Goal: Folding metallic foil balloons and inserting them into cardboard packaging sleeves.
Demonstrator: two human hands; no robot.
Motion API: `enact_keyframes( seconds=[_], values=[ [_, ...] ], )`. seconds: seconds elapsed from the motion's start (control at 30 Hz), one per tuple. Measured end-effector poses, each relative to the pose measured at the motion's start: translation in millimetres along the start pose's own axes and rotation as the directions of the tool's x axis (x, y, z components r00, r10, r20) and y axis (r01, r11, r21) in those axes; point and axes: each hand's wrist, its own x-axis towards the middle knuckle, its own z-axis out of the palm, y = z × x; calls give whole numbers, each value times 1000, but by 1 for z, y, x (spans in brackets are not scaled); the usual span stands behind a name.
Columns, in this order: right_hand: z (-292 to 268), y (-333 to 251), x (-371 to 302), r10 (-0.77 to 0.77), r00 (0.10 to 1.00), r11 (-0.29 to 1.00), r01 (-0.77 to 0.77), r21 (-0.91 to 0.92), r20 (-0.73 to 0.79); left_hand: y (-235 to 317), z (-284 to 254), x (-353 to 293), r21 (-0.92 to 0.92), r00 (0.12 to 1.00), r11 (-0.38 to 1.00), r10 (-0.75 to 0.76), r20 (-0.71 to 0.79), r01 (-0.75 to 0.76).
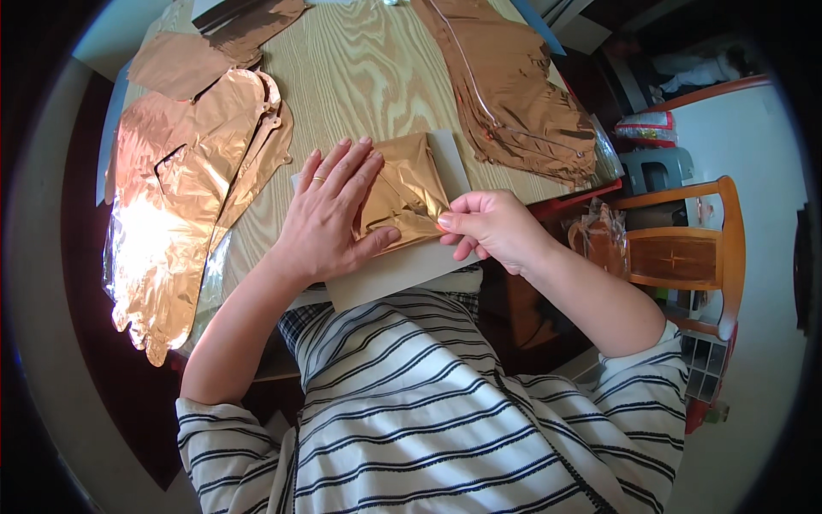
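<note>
A folded gold-copper foil balloon [409, 176] lies on a pale card sheet [364, 287] at the table's near edge. My left hand [336, 210] rests flat over its left part, fingers stretched out and thumb apart. A ring shows on one of its fingers. At the balloon's right edge, my right hand [492, 224] pinches the foil between thumb and index finger, the other fingers loosely curled. Part of the foil under my left palm is hidden.
Flat, shiny copper foil balloons [184, 163] lie piled on the left of the wood-grain table [347, 64]. A stack of copper foil sheets [522, 103] covers the far right. A wooden chair [676, 231] stands to the right, near a grey-blue plastic object [655, 169].
</note>
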Motion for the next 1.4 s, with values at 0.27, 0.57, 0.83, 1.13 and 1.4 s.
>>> enact_keyframes(
  seconds=[0.27,0.57,0.83,1.13,1.4],
  values=[
    [0,13,5,-291,955,949,282,-140,-55,1,4,0,64,999,997,51,-13,-50],
    [7,11,-9,-448,882,767,294,-571,-149,2,3,0,110,996,990,83,19,-85],
    [8,23,-18,-636,728,614,275,-740,-257,2,2,0,101,995,991,89,45,-93],
    [-7,71,-15,-437,774,869,232,-437,-458,2,2,-1,104,995,991,75,61,-81],
    [9,66,-30,-129,947,832,265,487,-295,1,2,-5,117,994,989,82,71,-90]
  ],
)
